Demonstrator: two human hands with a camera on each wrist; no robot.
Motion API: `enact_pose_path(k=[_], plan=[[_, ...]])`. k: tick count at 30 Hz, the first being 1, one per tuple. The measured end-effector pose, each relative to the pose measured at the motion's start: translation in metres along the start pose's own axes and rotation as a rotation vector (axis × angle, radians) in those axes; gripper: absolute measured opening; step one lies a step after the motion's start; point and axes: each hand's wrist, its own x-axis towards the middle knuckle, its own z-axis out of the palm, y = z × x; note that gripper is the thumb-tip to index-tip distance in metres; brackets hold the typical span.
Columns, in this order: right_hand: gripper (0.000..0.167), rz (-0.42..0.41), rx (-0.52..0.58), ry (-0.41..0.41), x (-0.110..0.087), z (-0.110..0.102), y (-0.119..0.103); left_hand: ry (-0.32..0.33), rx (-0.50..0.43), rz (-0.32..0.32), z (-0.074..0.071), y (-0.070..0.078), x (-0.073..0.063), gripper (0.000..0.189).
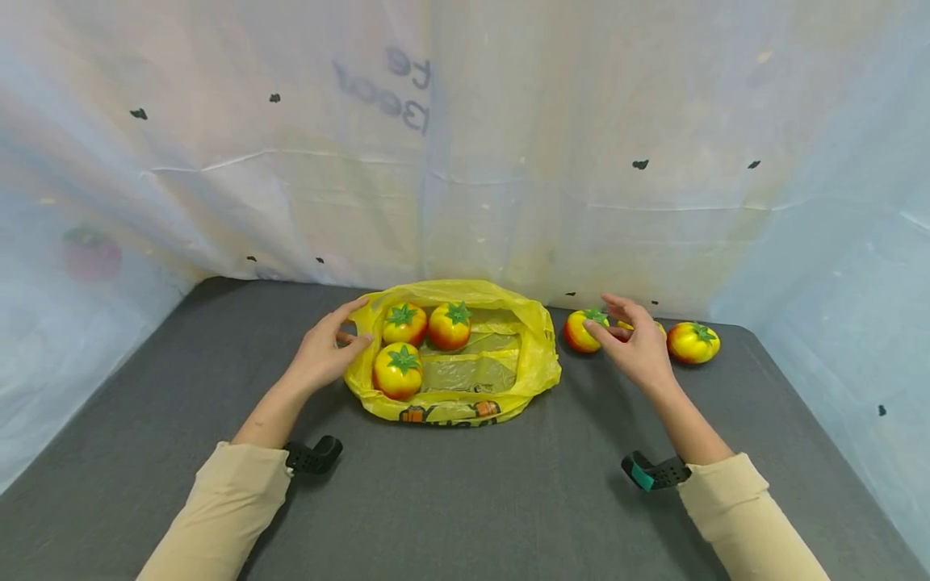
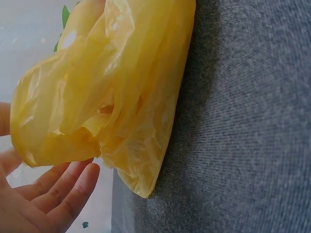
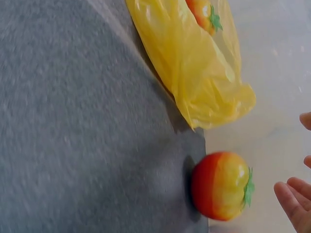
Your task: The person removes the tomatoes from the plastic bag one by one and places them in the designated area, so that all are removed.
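A yellow plastic bag (image 1: 534, 323) lies with its mouth spread wide, holding three red-and-yellow artificial tomatoes with green leafy tops, one of them the front tomato (image 1: 396, 373). At its left rim is my left hand (image 1: 323, 347), thumb and fingers parted and loosely bent. In the left wrist view those fingers (image 2: 73, 194) are close beside the bag's side; contact is unclear. My right hand (image 1: 639, 347) hovers with spread fingers over the tomatoes on the right. A tomato (image 1: 580, 332) is nearest its thumb, another tomato (image 1: 657, 326) is mostly hidden behind the hand, and a third tomato (image 1: 693, 343) sits beyond.
All this rests on a dark grey table (image 1: 465, 500). A pale translucent sheet (image 1: 508, 161) with faint mirrored writing rises behind the table and along its sides. Black bands (image 1: 312, 456) are on both wrists.
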Motion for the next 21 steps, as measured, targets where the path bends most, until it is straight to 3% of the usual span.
enact_pose_path(k=[12, 21], plan=[[0.059, -0.028, 0.072, -0.057, 0.003, 0.022, -0.02, -0.014, 0.012, 0.075, -0.001, 0.0, 0.0, 0.065], [0.059, -0.026, 0.087, -0.108, 0.004, 0.037, -0.033, -0.019, -0.003, 0.061, -0.001, -0.001, -0.001, 0.066]])
